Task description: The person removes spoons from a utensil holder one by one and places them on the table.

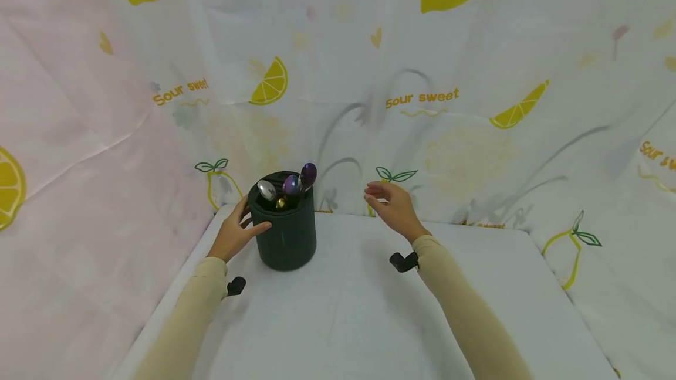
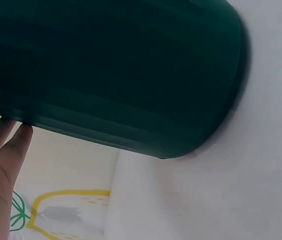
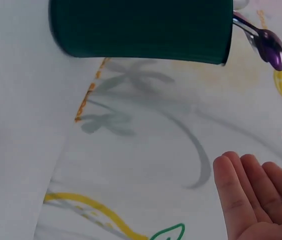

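A dark green cylindrical utensil holder (image 1: 285, 239) stands upright on the white table, left of the middle. Several spoons stick out of its top: a silver spoon (image 1: 266, 190), a purple one (image 1: 290, 185), a darker purple spoon (image 1: 307, 176) and a low gold one (image 1: 281, 202). My left hand (image 1: 236, 233) grips the holder near its rim, thumb across the front and fingers along the left side. Fingertips against its wall also show in the left wrist view. My right hand (image 1: 392, 207) hovers in the air to the right of the holder, fingers loosely bent and holding nothing.
A white-covered table (image 1: 338, 321) lies under both arms. Behind it and at the sides hangs a pale cloth (image 1: 338, 63) printed with lemons and lettering. Each wrist carries a small black camera, such as the right one (image 1: 404, 262).
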### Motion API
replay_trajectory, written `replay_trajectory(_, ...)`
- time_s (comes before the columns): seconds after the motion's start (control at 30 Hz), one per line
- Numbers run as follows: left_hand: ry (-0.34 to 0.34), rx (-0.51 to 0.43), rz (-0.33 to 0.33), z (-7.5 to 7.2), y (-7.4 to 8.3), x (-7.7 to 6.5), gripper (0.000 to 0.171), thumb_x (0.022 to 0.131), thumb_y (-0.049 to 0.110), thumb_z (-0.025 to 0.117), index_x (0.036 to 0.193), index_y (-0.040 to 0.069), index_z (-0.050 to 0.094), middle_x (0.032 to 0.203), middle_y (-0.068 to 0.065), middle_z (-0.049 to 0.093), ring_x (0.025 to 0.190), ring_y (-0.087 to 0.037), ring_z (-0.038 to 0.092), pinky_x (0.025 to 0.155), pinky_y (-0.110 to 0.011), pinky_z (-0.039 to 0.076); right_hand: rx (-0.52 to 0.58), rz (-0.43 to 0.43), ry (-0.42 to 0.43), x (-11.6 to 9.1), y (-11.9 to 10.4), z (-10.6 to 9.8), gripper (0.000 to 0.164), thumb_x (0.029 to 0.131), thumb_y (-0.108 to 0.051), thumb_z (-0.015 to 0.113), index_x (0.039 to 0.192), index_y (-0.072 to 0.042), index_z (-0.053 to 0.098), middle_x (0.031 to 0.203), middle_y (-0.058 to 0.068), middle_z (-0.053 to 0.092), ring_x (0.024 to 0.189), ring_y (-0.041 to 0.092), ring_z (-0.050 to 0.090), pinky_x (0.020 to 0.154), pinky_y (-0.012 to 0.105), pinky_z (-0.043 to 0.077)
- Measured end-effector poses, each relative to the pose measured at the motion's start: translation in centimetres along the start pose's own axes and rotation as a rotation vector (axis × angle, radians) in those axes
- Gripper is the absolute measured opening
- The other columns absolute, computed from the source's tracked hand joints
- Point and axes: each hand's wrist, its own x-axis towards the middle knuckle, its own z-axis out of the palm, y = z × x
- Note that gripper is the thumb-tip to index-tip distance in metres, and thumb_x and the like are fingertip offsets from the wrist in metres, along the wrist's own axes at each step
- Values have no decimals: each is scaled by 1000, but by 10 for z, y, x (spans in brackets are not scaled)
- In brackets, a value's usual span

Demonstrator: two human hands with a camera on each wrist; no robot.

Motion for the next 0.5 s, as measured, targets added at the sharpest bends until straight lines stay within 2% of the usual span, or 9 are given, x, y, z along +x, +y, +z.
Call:
replay_trajectory(0.17, 3, 1, 7, -2, -1, -1, 103, 80, 50, 77, 158, 27, 14, 159, -8, 24, 143, -33, 26, 115, -52, 32, 4, -53, -92, 17, -10, 20, 35, 94, -22, 68, 125, -7, 63, 114, 6, 68, 105, 19, 65, 87, 35, 58)
replay_trajectory(0.37, -6, 3, -2, 0, -3, 2, 103, 79, 53, 76, 158, 29, 14, 159, -7, 25, 144, -31, 27, 115, -49, 32, -27, -127, -99, 35, -25, 37, 31, 93, -20, 69, 120, -5, 65, 111, 6, 70, 100, 18, 67, 88, 35, 58)
replay_trajectory(0.5, -8, -7, -11, 0, -2, 2, 103, 78, 53, 77, 157, 31, 15, 159, -5, 25, 144, -30, 26, 115, -48, 33, -46, -128, -120, 47, -33, 46, 30, 93, -23, 68, 119, -7, 66, 111, 4, 70, 99, 15, 67, 86, 33, 58)
